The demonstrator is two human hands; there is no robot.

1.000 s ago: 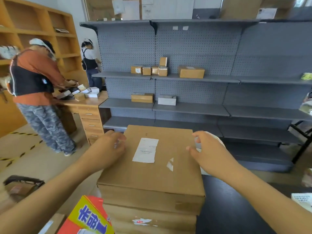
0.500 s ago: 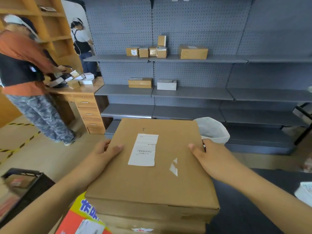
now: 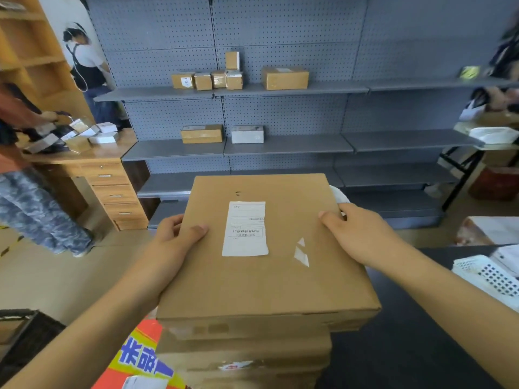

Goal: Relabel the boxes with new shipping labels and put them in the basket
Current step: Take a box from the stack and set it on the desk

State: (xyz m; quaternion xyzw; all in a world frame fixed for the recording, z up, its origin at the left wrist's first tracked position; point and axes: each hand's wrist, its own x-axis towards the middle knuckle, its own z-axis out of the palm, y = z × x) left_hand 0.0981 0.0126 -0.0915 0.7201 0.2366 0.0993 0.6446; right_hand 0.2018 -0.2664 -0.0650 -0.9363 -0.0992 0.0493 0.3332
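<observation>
A large flat cardboard box [image 3: 261, 279] is held in front of me above a stack of similar boxes [image 3: 244, 352]. A white shipping label [image 3: 245, 228] is stuck on its top, with torn label scraps [image 3: 302, 252] to the right. My left hand [image 3: 174, 242] grips the box's left edge, thumb on top. My right hand [image 3: 356, 237] grips the right edge, thumb over the top face. A black basket [image 3: 26, 329] stands on the floor at lower left. A white perforated basket [image 3: 488, 276] sits on the dark table at right.
Grey pegboard shelving [image 3: 280, 147] with several small boxes faces me. A wooden desk [image 3: 95, 164] with parcels and two people are at left. An orange and yellow carton [image 3: 137, 360] lies beside the stack. A dark table [image 3: 407, 346] is to the right, and a white bin [image 3: 339, 196] peeks out behind the box.
Both hands went from resting on the box top to gripping its side edges. The box has lifted off the stack and shifted slightly right.
</observation>
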